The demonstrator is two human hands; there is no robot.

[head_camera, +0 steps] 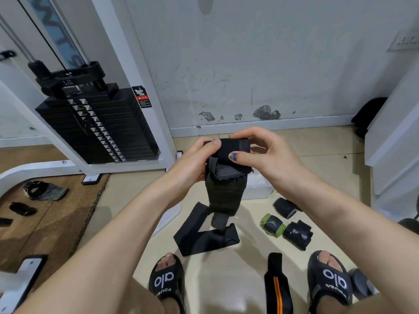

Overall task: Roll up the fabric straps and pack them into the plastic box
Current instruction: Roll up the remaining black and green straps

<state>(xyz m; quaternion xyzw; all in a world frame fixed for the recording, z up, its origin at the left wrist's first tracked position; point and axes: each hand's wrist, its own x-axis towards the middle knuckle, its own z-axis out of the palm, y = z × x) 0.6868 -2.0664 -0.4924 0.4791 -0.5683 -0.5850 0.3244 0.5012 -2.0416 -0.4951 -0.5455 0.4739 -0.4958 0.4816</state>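
Strap (226,177), black, held up in front of the chest above the floor (226,275). Top end partly wound into a roll; roll axis runs left to right, across the view. Unrolled tail hangs straight down from it, long axis vertical, free end pointing at the floor, a narrower grey tab at the very bottom.

Left hand (195,164) grips the left end of the roll, thumb on top, fingers curled behind. Right hand (265,155) pinches the right end, thumb on the front face, forefinger arched over the top. Thumbnail dark.

Box (258,186), white plastic, on the floor behind the hanging tail, mostly hidden by it; contents cannot be told.

On the floor under the hands: flat black band (204,236), folded in a zigzag. To the right, three rolled wraps near one another: black one (285,208) farthest, green-edged one (272,225) in the middle, black one (297,234) just beside it. Black strap with orange stripe (277,288) lies unrolled between the feet, long axis running toward the viewer.

Feet in black slides (166,282), white lettering.

Left: weight stack (97,123) in a white frame, brown mat (45,223) at its base with dark pads on it. Scuffed wall (249,64) behind, paint chipped near the skirting.
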